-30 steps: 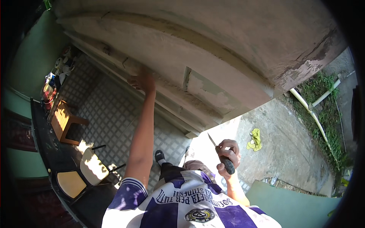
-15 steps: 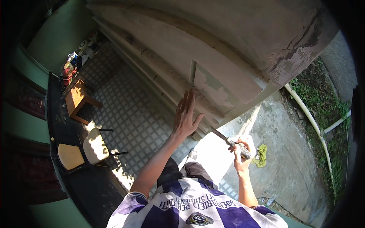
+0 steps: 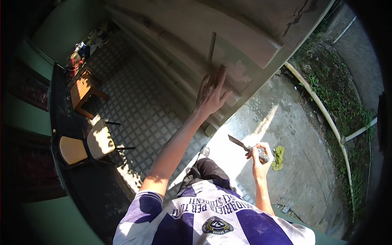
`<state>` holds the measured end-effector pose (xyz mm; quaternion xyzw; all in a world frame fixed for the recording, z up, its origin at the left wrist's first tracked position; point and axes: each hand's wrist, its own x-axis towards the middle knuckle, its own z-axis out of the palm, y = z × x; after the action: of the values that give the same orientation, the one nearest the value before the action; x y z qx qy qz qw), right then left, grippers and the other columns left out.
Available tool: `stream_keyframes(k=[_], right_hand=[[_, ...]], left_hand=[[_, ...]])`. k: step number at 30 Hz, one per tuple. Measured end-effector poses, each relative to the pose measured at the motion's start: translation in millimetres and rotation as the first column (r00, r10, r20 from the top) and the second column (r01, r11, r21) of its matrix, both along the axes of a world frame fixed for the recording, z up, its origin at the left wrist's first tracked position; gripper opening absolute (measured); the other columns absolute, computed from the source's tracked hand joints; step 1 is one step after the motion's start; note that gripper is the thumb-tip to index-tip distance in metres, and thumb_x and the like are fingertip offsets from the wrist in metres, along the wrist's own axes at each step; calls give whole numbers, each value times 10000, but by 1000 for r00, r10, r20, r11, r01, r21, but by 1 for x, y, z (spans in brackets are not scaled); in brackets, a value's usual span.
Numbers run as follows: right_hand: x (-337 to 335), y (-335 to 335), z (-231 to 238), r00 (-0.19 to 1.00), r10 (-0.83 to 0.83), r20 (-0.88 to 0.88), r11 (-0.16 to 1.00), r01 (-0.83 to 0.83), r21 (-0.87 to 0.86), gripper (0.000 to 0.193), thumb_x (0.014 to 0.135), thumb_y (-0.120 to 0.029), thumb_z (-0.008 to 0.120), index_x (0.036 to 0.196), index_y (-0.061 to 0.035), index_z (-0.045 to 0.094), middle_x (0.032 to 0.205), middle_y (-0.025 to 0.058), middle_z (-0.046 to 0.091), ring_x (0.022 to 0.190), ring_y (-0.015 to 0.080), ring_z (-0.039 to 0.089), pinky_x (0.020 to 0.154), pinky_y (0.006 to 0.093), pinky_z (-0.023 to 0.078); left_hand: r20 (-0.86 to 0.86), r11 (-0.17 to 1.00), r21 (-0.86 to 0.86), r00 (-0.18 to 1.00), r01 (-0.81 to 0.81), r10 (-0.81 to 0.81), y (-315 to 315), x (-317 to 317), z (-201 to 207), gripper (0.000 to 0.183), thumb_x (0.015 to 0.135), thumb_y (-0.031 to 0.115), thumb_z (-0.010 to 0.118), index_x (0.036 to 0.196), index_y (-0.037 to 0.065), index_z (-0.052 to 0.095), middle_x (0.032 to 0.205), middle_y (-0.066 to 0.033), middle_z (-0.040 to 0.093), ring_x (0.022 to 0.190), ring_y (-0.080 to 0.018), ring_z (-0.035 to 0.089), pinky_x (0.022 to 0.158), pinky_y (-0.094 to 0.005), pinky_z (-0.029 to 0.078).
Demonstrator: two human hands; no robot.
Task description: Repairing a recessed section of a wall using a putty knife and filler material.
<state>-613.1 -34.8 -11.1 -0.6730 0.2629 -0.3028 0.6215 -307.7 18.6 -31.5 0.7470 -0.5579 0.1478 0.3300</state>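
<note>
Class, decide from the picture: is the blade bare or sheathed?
Bare: the blade shows uncovered, jutting from the handle in the right hand.

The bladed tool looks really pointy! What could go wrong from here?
The bladed tool sits in the right grip with its blade uncovered and pointing up and left, so it might cut skin if the left forearm swung into it.
The left grip is bare, at or close to the patchy wall, and could get scraped.
The crumpled yellow-green cloth on the ground might trip someone.
</note>
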Motion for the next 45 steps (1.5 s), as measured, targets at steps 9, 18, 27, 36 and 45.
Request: stream_keyframes(k=[9,18,27,36,45], right_hand=[[-4,-2,5,998,54,-41,925,-66,-373,169,861,18,695,977,30,573,990,87,558,759,152,660,652,258,535],[45,-28,20,963,243,117,839,-148,-524,274,752,18,739,1002,23,627,991,153,568,820,183,615,682,268,523],[97,-75,41,924,368,102,649,-177,-740,324,686,-37,844,944,-20,650,925,115,592,810,201,601,693,304,505],[134,-88,55,921,380,84,472,-115,-874,227,721,-109,856,846,-13,693,854,117,621,774,246,630,648,323,514],[199,-80,73,813,527,249,716,-266,-645,193,901,-76,715,783,-7,579,708,110,627,631,202,604,588,286,481]], left_hand=[[-589,925,-210,796,-316,138,81,-102,-42,611,998,287,581,1528,94,346,1399,-167,538,1295,-316,510,1031,-443,424],[-858,861,-226,511,-456,45,71,-158,-28,442,975,195,634,1389,84,524,1310,-98,598,1115,-181,609,883,-305,501],[-877,696,-360,480,-621,-26,19,-123,-38,378,1001,154,582,1368,80,530,1238,-93,614,1085,-171,598,864,-305,503],[-929,624,-320,366,-713,-58,1,-70,-51,489,1015,213,566,1459,107,391,1301,-86,537,1076,-162,567,901,-322,465],[-998,590,-2,39,-807,49,-37,63,-44,979,920,604,585,1548,12,123,1508,-272,305,1310,-373,449,1084,-484,377]])
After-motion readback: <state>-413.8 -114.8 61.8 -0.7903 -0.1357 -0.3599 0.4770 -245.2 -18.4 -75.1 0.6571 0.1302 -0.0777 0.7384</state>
